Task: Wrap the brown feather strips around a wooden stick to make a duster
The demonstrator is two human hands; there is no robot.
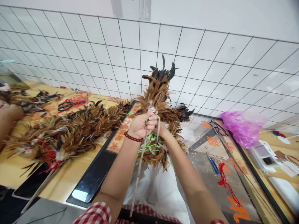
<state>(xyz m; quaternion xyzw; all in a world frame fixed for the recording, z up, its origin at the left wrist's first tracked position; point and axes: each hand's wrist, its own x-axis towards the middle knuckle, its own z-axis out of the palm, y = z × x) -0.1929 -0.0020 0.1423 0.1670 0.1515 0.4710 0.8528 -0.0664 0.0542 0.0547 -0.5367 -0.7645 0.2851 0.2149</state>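
In the head view a feather duster (156,91) with brown and black feathers stands upright before me. Its thin stick (137,180) runs down towards my lap. My left hand (141,124), with a dark red bead bracelet at the wrist, is closed around the stick just below the feathers. White and green binding shows above the thumb, and a pale strip (159,124) loops down from there. Close against it is my right hand (163,130), its fingers mostly hidden behind the left. Brown feather bundles tied with green string (150,147) lie below and behind both hands.
Finished-looking feather dusters (77,130) with red string lie left, near black scissors (71,105) and a phone-like black panel (93,177). Another person's hand (9,113) is far left. Right are a blue cutter (213,163), red string (223,179), glasses (219,128) and a purple bag (243,129).
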